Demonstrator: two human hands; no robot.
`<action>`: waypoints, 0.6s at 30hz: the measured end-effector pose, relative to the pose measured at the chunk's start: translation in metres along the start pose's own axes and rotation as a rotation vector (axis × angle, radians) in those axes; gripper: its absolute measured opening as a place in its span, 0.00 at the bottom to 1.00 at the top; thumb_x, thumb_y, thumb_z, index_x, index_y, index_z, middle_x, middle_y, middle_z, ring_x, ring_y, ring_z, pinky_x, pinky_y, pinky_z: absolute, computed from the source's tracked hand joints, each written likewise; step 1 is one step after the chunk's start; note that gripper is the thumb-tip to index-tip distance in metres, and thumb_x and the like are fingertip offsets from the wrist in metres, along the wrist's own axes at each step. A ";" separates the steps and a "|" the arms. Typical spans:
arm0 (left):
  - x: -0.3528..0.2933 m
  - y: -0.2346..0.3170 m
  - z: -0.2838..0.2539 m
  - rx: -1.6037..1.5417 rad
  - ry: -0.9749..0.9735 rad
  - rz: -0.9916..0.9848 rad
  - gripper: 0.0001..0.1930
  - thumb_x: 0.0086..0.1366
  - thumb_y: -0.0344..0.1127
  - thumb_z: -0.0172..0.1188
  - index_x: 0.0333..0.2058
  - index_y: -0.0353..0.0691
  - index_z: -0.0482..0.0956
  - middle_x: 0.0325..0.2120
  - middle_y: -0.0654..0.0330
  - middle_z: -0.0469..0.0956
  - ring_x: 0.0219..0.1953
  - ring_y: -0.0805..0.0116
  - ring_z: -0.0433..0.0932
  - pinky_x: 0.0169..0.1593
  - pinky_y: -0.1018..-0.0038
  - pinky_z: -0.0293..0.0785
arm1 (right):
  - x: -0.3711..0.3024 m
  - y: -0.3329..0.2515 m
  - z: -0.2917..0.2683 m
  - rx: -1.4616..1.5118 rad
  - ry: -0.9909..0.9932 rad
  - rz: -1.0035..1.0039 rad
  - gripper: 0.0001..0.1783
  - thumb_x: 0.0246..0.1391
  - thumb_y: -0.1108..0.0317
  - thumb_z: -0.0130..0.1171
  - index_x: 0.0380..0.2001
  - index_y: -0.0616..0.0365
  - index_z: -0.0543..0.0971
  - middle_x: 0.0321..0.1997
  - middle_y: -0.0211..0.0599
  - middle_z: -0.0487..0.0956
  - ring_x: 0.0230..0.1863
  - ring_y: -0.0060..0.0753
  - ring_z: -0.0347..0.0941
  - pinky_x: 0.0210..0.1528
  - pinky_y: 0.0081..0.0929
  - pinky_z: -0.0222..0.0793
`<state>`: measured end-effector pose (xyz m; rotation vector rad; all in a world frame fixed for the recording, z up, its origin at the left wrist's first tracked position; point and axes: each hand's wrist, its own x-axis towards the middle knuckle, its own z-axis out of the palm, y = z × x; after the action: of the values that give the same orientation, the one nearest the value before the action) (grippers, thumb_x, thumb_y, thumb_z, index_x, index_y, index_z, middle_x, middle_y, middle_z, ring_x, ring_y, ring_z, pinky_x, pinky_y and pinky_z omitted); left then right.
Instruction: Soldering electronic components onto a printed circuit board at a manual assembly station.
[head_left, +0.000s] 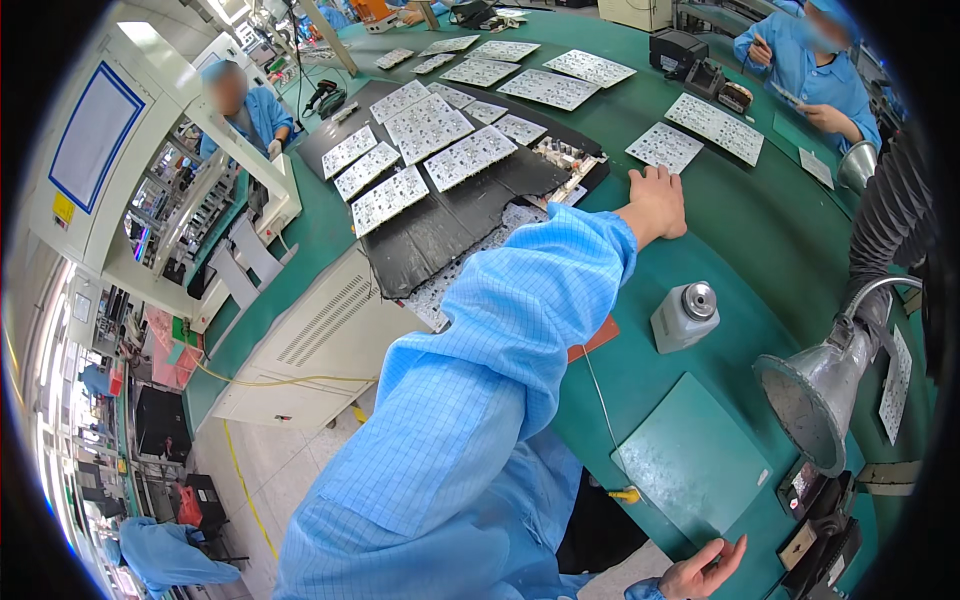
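My left hand [656, 203] stretches far across the green bench. Its fingers are bent at the near edge of a white circuit board [664, 146] dotted with dark parts. The board lies flat, and the fingertips are partly hidden. Low in the view, my right hand [705, 570] is turned up with its fingers apart and holds nothing. It is beside the near corner of a green flat sheet [692, 455]. A white bottle with a metal top [686, 318] stands between my hands.
Several white boards [430, 125] lie on black sheeting [450, 225] at left. A larger board [715, 128] lies beyond my left hand. At right hangs a metal funnel [810, 400] on a ribbed hose [895, 210]. Co-workers in blue [815, 70] [262, 112] sit across the bench.
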<state>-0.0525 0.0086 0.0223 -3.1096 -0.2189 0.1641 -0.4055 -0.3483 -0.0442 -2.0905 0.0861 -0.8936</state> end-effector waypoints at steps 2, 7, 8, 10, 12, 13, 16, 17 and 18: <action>-0.001 0.000 0.000 0.005 0.005 -0.003 0.37 0.57 0.44 0.53 0.64 0.35 0.56 0.63 0.49 0.59 0.63 0.52 0.60 0.63 0.49 0.56 | 0.001 0.000 0.002 0.001 0.010 -0.027 0.19 0.58 0.69 0.60 0.50 0.68 0.75 0.37 0.48 0.79 0.33 0.38 0.74 0.35 0.32 0.72; -0.001 0.001 0.004 0.045 0.032 -0.029 0.38 0.57 0.44 0.53 0.64 0.34 0.55 0.63 0.48 0.58 0.63 0.51 0.60 0.63 0.48 0.55 | -0.001 0.003 0.001 0.002 0.013 -0.010 0.20 0.58 0.69 0.61 0.51 0.67 0.75 0.37 0.48 0.79 0.33 0.38 0.74 0.34 0.32 0.72; -0.001 0.001 0.004 0.047 0.033 -0.031 0.38 0.57 0.44 0.53 0.64 0.34 0.55 0.63 0.48 0.58 0.63 0.51 0.60 0.63 0.48 0.55 | -0.001 0.002 0.002 0.001 0.021 -0.021 0.20 0.57 0.69 0.61 0.51 0.67 0.75 0.37 0.48 0.79 0.33 0.38 0.74 0.35 0.32 0.72; 0.001 0.004 0.005 0.090 0.021 -0.040 0.38 0.58 0.44 0.53 0.64 0.34 0.55 0.64 0.48 0.57 0.63 0.51 0.60 0.63 0.47 0.54 | 0.000 0.001 0.003 -0.002 0.032 -0.031 0.20 0.57 0.69 0.61 0.51 0.67 0.75 0.37 0.48 0.79 0.33 0.38 0.74 0.35 0.32 0.72; -0.001 0.002 0.012 0.083 0.170 0.010 0.37 0.58 0.44 0.53 0.64 0.34 0.55 0.64 0.48 0.57 0.63 0.51 0.60 0.63 0.47 0.54 | 0.001 0.001 0.002 0.019 0.015 -0.024 0.19 0.57 0.68 0.61 0.50 0.66 0.75 0.37 0.48 0.79 0.34 0.38 0.74 0.35 0.32 0.72; -0.002 -0.001 0.014 0.077 0.319 0.054 0.37 0.59 0.44 0.53 0.64 0.33 0.54 0.64 0.48 0.57 0.63 0.51 0.60 0.63 0.46 0.54 | 0.000 0.001 0.002 0.022 0.015 -0.024 0.19 0.57 0.68 0.61 0.50 0.66 0.75 0.37 0.48 0.79 0.34 0.38 0.74 0.35 0.32 0.72; 0.008 0.001 0.014 0.136 0.032 -0.003 0.37 0.62 0.48 0.51 0.65 0.34 0.54 0.64 0.49 0.57 0.63 0.50 0.59 0.63 0.46 0.54 | -0.002 0.004 0.002 -0.003 0.022 -0.030 0.19 0.57 0.69 0.61 0.50 0.65 0.76 0.37 0.48 0.79 0.33 0.38 0.74 0.35 0.31 0.72; 0.007 0.001 0.015 0.140 0.034 -0.007 0.37 0.62 0.48 0.51 0.65 0.34 0.54 0.64 0.49 0.57 0.63 0.50 0.59 0.63 0.46 0.54 | -0.002 0.004 0.001 0.000 0.025 -0.020 0.19 0.57 0.69 0.61 0.50 0.65 0.76 0.37 0.48 0.79 0.33 0.38 0.74 0.35 0.31 0.72; 0.005 0.002 0.016 0.059 0.116 0.000 0.36 0.63 0.50 0.49 0.65 0.34 0.54 0.64 0.49 0.57 0.63 0.50 0.59 0.63 0.46 0.54 | -0.001 0.004 0.002 0.004 0.027 -0.010 0.19 0.57 0.69 0.61 0.50 0.65 0.76 0.37 0.47 0.79 0.33 0.37 0.74 0.35 0.31 0.72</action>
<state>-0.0494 0.0073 0.0062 -3.0482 -0.2072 -0.0095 -0.4046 -0.3491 -0.0480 -2.0769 0.0882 -0.9270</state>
